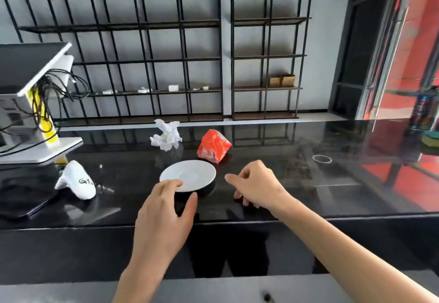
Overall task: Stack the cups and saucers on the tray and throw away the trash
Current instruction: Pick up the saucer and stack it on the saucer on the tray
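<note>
We seem to be at the saucer step: our left hand (164, 210) reaches over the near rim of the white saucer (188, 175), fingertips touching its edge and thumb spread wide below it, so the grip is apart and nothing is clamped yet. Our right hand (256, 185) hovers just right of the saucer, fingers loosely curled and holding nothing. The next move likely calls for sliding the thumb under the rim and pinching, since the saucer lies flat on the glossy black bench (332, 184) with little lip to catch. It is plain, round and shallow, near the front edge. Behind it sit the crumpled white tissue (166, 137) and a crumpled red wrapper (213, 147), both still to be thrown away. We see no tray or cups here
</note>
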The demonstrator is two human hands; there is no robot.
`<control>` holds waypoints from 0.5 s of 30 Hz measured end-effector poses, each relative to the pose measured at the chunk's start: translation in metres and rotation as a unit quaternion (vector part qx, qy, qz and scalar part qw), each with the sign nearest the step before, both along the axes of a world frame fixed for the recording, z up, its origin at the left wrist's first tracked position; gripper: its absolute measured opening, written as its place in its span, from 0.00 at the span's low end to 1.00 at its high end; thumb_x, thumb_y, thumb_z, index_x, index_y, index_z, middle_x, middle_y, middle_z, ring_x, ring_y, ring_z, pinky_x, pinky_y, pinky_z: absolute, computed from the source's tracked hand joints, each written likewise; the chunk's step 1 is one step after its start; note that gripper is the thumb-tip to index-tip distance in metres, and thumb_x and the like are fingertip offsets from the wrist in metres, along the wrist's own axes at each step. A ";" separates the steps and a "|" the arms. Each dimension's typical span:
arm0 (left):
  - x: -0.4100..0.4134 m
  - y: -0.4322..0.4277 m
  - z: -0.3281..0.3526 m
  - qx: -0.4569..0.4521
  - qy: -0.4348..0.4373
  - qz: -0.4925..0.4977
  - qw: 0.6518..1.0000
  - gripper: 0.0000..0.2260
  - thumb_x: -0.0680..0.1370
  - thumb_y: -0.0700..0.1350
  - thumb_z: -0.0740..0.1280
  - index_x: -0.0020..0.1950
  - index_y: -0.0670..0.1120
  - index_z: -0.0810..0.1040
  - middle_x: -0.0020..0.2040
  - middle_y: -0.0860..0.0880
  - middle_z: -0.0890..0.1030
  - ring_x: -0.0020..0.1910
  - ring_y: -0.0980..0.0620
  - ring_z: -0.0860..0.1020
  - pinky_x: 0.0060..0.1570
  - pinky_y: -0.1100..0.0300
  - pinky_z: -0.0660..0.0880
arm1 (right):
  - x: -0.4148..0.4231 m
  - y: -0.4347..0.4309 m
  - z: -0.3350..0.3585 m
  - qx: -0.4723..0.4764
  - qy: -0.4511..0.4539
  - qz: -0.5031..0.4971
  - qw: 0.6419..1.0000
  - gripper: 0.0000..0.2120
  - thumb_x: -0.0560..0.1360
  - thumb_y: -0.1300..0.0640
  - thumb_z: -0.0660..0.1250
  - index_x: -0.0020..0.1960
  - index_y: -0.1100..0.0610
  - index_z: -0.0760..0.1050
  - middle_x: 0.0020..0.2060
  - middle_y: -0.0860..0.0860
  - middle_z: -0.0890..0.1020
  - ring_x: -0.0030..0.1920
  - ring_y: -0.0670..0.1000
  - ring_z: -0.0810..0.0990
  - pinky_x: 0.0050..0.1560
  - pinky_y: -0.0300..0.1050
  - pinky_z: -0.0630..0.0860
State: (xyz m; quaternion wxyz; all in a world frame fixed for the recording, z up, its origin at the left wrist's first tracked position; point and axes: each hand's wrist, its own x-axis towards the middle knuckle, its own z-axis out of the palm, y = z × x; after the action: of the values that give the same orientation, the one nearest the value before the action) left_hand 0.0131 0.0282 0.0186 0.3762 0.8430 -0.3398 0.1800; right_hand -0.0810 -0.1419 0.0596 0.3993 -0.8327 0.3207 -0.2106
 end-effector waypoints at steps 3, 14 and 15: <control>0.011 -0.006 0.008 -0.008 0.015 0.018 1.000 0.15 0.75 0.53 0.67 0.59 0.48 0.77 0.58 0.48 0.80 0.52 0.44 0.81 0.47 0.52 0.70 | 0.015 0.003 0.002 0.091 -0.023 -0.004 0.996 0.17 0.73 0.54 0.67 0.39 0.70 0.78 0.28 0.60 0.85 0.20 0.52 0.73 0.17 0.36 0.66; 0.062 -0.013 0.016 -0.082 0.198 0.023 0.976 0.26 0.68 0.44 0.76 0.64 0.47 0.71 0.62 0.40 0.76 0.61 0.39 0.73 0.52 0.51 0.67 | 0.057 0.014 0.004 0.253 -0.048 -0.021 0.966 0.15 0.75 0.64 0.65 0.59 0.69 0.72 0.22 0.56 0.81 0.16 0.46 0.77 0.14 0.32 0.66; 0.065 -0.014 0.015 -0.089 0.217 0.014 0.972 0.28 0.67 0.44 0.76 0.65 0.47 0.70 0.63 0.40 0.76 0.62 0.40 0.73 0.52 0.51 0.68 | 0.059 0.017 0.003 0.257 -0.049 -0.021 0.965 0.15 0.75 0.64 0.65 0.60 0.70 0.71 0.19 0.54 0.80 0.16 0.45 0.77 0.14 0.32 0.66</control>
State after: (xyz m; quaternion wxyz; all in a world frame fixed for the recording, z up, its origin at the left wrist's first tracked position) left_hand 0.0785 0.0147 0.0336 0.5120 0.8297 -0.2206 0.0280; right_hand -0.0222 -0.1253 0.0631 0.6106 -0.6838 0.3616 -0.1696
